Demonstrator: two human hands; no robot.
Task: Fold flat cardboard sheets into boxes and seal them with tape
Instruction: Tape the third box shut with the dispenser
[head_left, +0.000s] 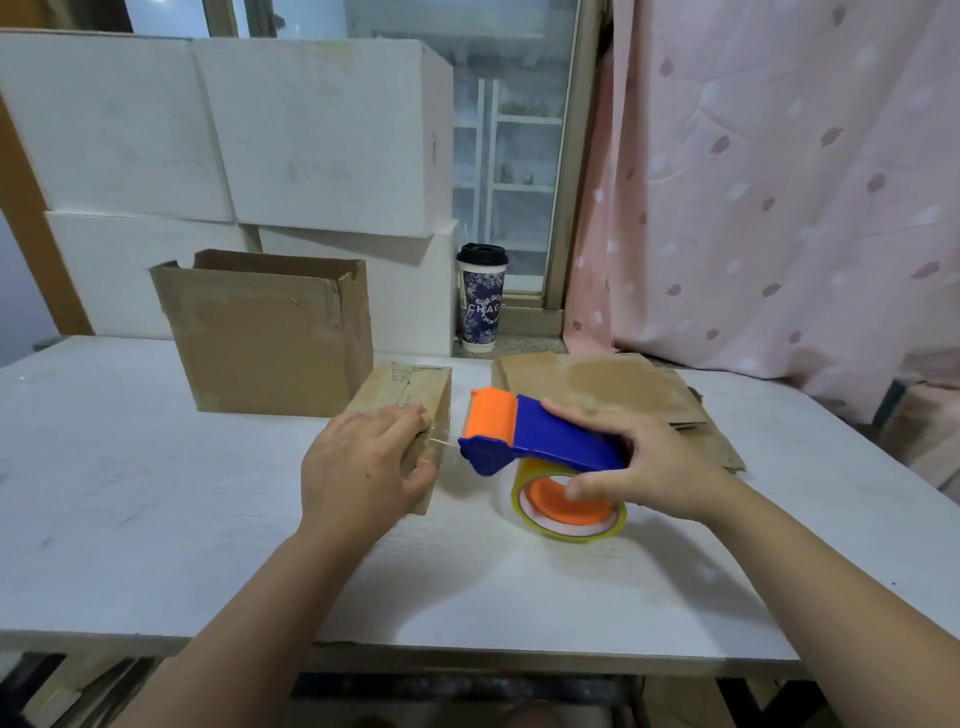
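A small folded cardboard box lies on the white table near the middle. My left hand rests flat on its top and near side, holding it down. My right hand grips the blue and orange tape dispenser, whose roll of clear tape hangs below. A thin strip of clear tape stretches from the dispenser's orange roller to the box's right edge. A stack of flat cardboard sheets lies behind the dispenser, to the right.
A taller open cardboard box stands at the back left of the table. White foam boxes are stacked behind it. A lidded paper cup stands on the window sill. A pink curtain hangs on the right.
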